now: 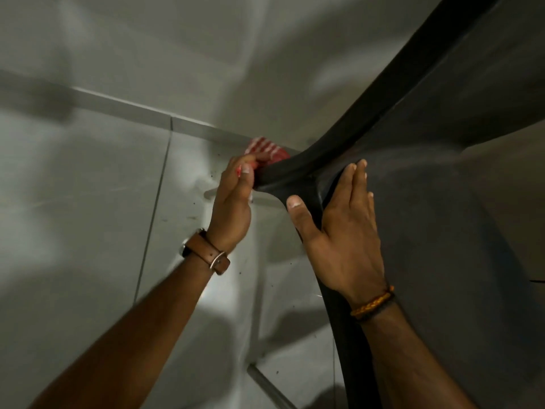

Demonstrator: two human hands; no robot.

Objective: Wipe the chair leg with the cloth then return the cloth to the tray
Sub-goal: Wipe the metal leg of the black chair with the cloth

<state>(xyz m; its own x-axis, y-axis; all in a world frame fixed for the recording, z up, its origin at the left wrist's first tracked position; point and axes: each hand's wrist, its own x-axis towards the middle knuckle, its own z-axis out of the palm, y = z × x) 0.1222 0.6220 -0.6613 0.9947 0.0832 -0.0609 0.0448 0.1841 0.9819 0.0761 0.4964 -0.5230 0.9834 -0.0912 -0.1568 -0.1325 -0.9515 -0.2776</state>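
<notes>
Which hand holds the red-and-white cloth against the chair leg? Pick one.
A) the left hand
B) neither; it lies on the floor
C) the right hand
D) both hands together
A: the left hand grips the cloth at the black chair leg, while the right hand lies flat on the chair, holding nothing.

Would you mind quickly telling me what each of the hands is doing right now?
Left hand: closed on the red-and-white cloth, pressed against the chair leg.
Right hand: open, flat on the dark chair, holding nothing.

The cloth (pixel 267 152) is mostly hidden behind the left hand (pixel 233 199) and chair leg (pixel 290 169).
</notes>
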